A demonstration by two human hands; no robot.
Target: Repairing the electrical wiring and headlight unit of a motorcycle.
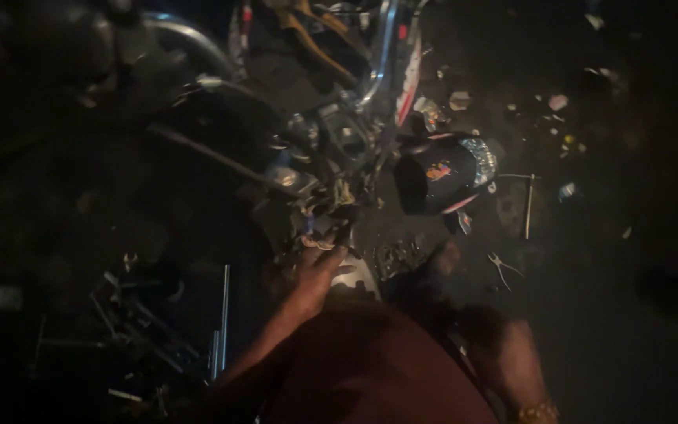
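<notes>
Reaching left hand into motorcycle engine, fingers spread on casing; right hand hidden; fuel tank off, pliers on floor.

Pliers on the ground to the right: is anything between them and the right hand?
Nothing visible. The pliers lie on bare dark ground, and the right hand rests nearer the camera, empty as far as the dim picture shows.

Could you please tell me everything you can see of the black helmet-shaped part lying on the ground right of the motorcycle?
The black helmet-shaped part lies on the dark ground, just right of the motorcycle engine. It looks like glossy rounded plastic, with a small coloured sticker on its side, a red-and-white stripe along its lower edge and a shiny patterned patch at its right end. No hand touches it; the left hand is at the engine.
</notes>
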